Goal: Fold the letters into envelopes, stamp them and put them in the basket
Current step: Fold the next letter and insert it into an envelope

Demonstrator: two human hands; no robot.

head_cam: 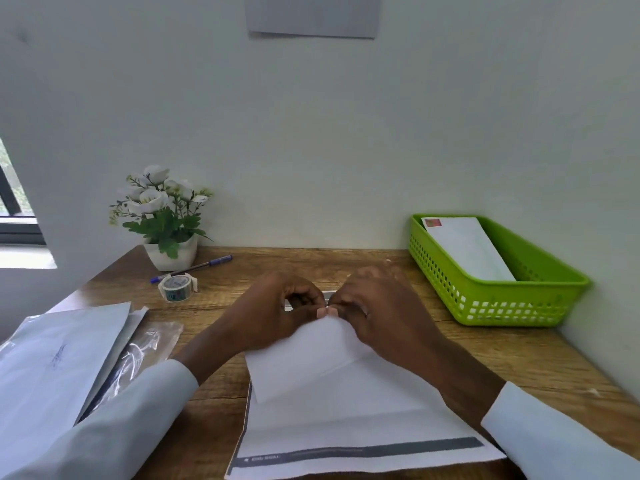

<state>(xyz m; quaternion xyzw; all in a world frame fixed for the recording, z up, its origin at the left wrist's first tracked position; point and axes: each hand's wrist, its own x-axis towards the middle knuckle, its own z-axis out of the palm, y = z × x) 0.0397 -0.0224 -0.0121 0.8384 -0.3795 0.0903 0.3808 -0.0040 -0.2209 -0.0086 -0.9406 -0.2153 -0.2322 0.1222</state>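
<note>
Both grips, left hand [277,313] and right hand [377,306], pinch the folded letter's [304,358] far edge, well apart from the basket [498,306].

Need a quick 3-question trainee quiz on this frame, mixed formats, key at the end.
1. True or false: the green basket already holds a stamped envelope.
2. What are the left hand and right hand pinching? A) the tape roll B) the folded white paper C) the pen
3. Fill in: the flower pot stands at the desk's far ____ corner.

Key: 1 true; 2 B; 3 left.
</note>
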